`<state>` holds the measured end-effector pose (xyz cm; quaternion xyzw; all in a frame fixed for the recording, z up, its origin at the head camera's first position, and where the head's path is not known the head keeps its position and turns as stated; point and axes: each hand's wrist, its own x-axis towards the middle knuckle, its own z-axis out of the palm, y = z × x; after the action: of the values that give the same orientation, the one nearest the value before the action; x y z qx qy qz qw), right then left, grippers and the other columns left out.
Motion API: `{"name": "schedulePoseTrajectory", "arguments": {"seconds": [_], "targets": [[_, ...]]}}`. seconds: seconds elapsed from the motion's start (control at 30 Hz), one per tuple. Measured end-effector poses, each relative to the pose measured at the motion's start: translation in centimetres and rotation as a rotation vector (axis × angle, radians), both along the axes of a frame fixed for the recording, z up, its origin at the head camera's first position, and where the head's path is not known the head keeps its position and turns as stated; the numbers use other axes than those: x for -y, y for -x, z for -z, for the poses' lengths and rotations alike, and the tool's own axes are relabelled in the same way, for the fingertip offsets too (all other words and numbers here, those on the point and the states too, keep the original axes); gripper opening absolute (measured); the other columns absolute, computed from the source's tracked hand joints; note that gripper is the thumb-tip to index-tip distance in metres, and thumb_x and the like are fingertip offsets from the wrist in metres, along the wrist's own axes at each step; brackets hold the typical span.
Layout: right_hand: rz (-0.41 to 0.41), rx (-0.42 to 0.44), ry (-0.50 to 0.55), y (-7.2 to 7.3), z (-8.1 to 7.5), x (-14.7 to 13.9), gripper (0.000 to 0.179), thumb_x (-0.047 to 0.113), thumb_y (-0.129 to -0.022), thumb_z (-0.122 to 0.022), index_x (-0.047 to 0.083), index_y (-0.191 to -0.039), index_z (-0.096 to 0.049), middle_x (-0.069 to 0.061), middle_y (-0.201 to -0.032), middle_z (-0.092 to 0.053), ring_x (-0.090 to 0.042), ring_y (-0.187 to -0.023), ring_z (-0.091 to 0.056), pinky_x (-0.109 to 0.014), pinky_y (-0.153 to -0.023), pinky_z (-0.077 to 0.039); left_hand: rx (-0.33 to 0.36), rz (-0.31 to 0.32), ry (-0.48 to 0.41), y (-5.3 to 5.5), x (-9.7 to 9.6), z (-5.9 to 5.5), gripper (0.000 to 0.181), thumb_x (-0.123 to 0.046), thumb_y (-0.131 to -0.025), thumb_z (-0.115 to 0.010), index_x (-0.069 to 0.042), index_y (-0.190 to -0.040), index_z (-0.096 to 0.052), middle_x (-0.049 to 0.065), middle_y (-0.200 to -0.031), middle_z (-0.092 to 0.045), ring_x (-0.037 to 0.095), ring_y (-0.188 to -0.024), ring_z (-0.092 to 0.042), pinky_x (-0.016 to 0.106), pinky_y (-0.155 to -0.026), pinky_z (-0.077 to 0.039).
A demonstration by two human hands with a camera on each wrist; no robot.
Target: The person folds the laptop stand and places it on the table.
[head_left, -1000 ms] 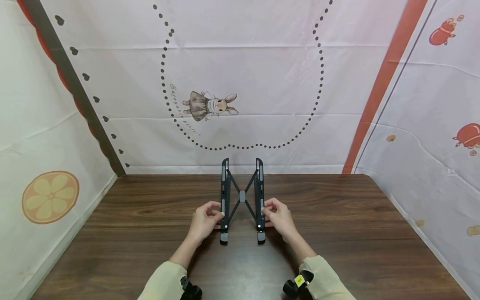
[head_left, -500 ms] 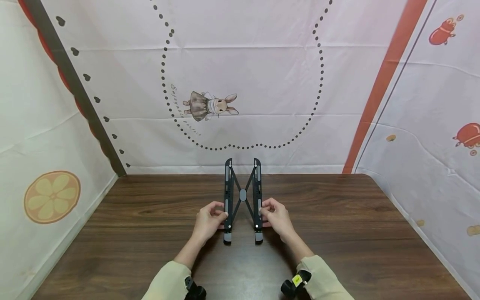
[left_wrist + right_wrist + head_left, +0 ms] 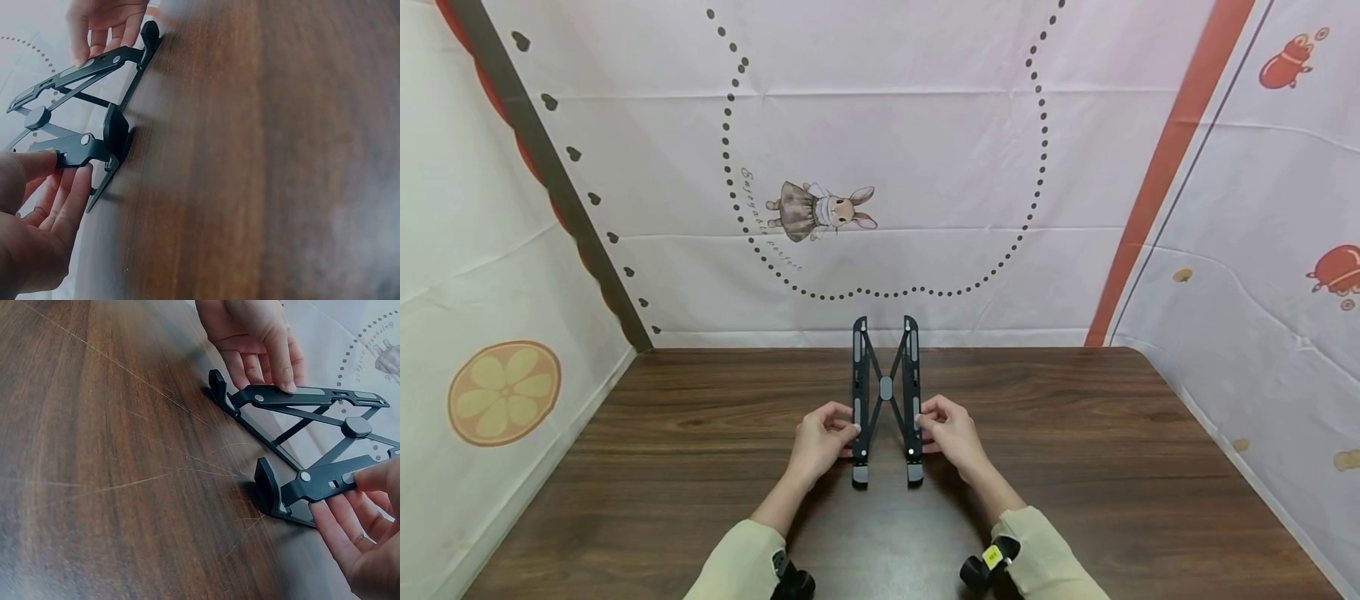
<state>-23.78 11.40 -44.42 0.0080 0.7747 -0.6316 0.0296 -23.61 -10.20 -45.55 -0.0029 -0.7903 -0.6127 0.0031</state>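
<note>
A black folding laptop stand stands on the table, its two side rails joined by crossed bars with a grey oval hub in the middle. My left hand pinches the left rail near its front end, thumb on top and fingers below. On the opposite side my right hand grips the right rail the same way. Both wrist views show the stand raised at a slant, with upturned front lips and lower struts meeting the tabletop. The rails sit fairly close together, nearly parallel.
The brown wood-grain table spreads out to both sides and toward me. A white printed cloth hangs right behind its back edge, with more cloth on the left and right. Dark wrist cameras sit at both sleeves.
Both hands have moved inward, the left one more, and the two rails have come closer together. The crossed bars have narrowed. Each hand has kept its grip.
</note>
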Motion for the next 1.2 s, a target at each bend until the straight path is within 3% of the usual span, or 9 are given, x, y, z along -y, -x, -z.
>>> {"name": "schedulePoseTrajectory", "arguments": {"seconds": [0.53, 0.77, 1.2], "targets": [[0.006, 0.000, -0.016, 0.0, -0.2, 0.3, 0.011, 0.007, -0.087, -0.059, 0.002, -0.096, -0.061, -0.008, -0.086, -0.054, -0.018, -0.071, -0.061, -0.038, -0.064, -0.055, -0.011, 0.015, -0.033, -0.2, -0.9, -0.1, 0.018, 0.000, -0.080, -0.067, -0.002, -0.098, -0.063, 0.010, -0.082, -0.063, 0.017, -0.069, -0.065, 0.033, -0.057, -0.055], [0.007, 0.002, -0.015, 0.0, -0.3, 0.5, 0.011, 0.007, -0.086, -0.059, 0.002, -0.096, -0.061, -0.007, -0.086, -0.054, -0.021, -0.074, -0.059, -0.036, -0.063, -0.055, -0.024, 0.025, -0.044, 0.0, -1.1, 0.0, 0.021, 0.001, -0.080, -0.066, 0.003, -0.101, -0.062, 0.011, -0.082, -0.062, 0.015, -0.068, -0.065, 0.032, -0.056, -0.055], [0.004, -0.001, 0.002, 0.0, -0.1, 1.0, 0.009, 0.006, -0.086, -0.060, 0.003, -0.094, -0.062, -0.008, -0.084, -0.056, -0.017, -0.070, -0.062, -0.039, -0.064, -0.055, -0.027, 0.017, -0.045, 0.0, -2.0, -0.1, 0.018, 0.001, -0.079, -0.067, 0.000, -0.097, -0.064, 0.011, -0.081, -0.062, 0.016, -0.067, -0.066, 0.032, -0.055, -0.055]]}}
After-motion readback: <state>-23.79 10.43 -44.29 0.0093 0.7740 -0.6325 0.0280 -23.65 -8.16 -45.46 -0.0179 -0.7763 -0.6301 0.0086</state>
